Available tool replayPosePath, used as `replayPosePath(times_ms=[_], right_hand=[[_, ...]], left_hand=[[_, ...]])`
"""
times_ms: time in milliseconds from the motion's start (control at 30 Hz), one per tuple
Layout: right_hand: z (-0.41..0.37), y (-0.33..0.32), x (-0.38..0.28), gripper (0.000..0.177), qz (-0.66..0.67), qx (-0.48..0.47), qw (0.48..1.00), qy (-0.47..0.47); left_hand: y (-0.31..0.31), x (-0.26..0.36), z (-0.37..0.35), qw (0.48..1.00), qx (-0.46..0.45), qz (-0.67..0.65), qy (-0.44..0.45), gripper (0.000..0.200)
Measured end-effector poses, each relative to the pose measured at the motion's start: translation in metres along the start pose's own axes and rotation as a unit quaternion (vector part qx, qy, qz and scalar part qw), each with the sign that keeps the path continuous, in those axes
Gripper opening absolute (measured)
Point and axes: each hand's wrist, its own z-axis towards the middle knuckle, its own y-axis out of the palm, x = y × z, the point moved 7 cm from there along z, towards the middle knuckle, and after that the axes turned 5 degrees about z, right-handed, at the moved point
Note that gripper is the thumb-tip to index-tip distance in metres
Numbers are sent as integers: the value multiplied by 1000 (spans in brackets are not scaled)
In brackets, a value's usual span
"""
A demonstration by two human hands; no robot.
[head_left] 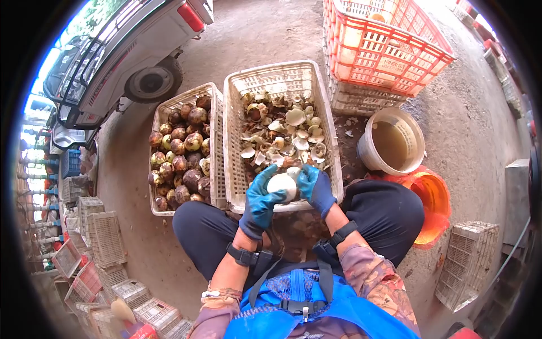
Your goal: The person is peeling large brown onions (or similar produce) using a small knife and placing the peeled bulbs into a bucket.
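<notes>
My left hand (262, 199), in a blue rubber-coated glove, is closed around a smooth, round, white peeled bulb (282, 186) over the near end of a pale plastic crate (330, 113). On the bulb's right side is my right hand (315, 187), gloved the same way, its fingers curled in. What those fingers grip is hidden. A small pale piece (293, 172) shows between the hands, apparently a peel. Curved white and brown peelings (296, 117) lie in the crate below. Unpeeled brown-and-green round bulbs (183, 144) fill a smaller crate (164, 213) to the left.
To the right stands a white bucket (419, 133) of murky liquid, with an orange tub (440, 198) beside it. Stacked red crates (389, 56) rise behind. A white vehicle (118, 62) is parked back left; more crates (107, 237) line the left side, and another (468, 260) stands at right.
</notes>
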Motion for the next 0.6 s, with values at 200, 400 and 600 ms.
replayPosePath(times_ms=[200, 400, 600], right_hand=[[-5, 0, 5, 31, 295, 18, 952, 79], [-28, 25, -39, 40, 289, -111, 951, 16], [-30, 17, -48, 38, 381, -148, 912, 25]], left_hand=[[-17, -5, 4, 986, -18, -156, -48, 49], [-30, -17, 7, 966, 72, -245, -52, 37], [-16, -6, 1, 993, 25, -92, -66, 45]])
